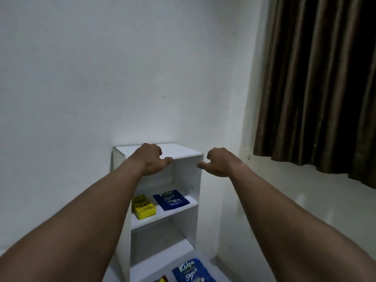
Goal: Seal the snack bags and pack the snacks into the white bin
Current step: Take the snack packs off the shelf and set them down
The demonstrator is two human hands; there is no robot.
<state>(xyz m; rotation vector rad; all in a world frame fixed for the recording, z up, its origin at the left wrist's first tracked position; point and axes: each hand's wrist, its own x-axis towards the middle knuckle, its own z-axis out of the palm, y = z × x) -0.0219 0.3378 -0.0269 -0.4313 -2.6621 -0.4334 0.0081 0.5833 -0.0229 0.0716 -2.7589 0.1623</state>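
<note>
Head view: left hand [151, 159] curls on white shelf [184, 151] top, thumb at front edge; grip unclear. Right hand [220, 162] curled, empty, just right. Blue snack bag [171, 200] lies below.

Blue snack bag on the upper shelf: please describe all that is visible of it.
The blue snack bag is a flat, glossy pouch with white Kalpa lettering. It lies face up on the upper shelf, turned at an angle, right of a yellow pack and apart from it. Only the shelf touches it. Its seal cannot be judged.
</note>
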